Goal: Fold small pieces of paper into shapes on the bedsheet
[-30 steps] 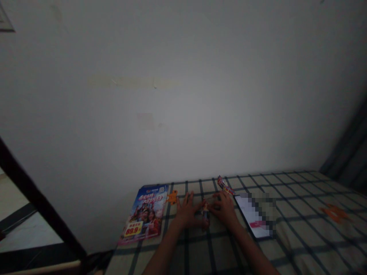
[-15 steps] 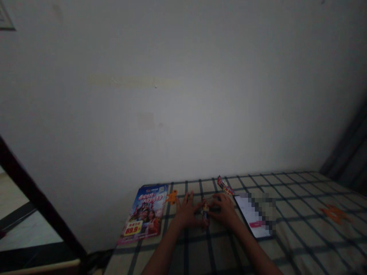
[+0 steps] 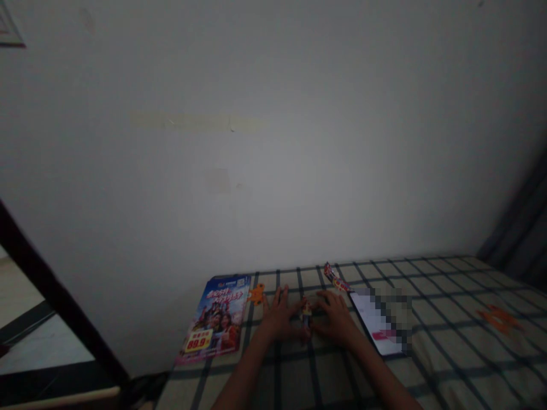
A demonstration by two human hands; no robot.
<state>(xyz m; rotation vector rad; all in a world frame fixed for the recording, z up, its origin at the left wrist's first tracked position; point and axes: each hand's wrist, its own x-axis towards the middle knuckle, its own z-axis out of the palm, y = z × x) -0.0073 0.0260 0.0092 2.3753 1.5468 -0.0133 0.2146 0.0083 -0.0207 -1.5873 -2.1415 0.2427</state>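
Two hands flank one slim printed packet (image 3: 306, 319), lying near-to-far. Left hand (image 3: 277, 318): fingers spread, contact unclear. Right hand (image 3: 337, 319): fingers curved, opened off the packet since half a second ago; probably a looser hold there, packet basically unmoved. Outward: crinkled second packet (image 3: 336, 278) far right, flat glossy-screened device (image 3: 370, 319) right, flyers (image 3: 220, 319) left, checked cloth (image 3: 444, 279) underneath.

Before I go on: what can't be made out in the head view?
All in the head view:
- Packet: print too small and dim to read.
- Left hand, right hand: whether either touches the packet, lost in shadow and blur.
- Phone: right side hidden by mosaic.
- Frame: cut off by the picture's corner.
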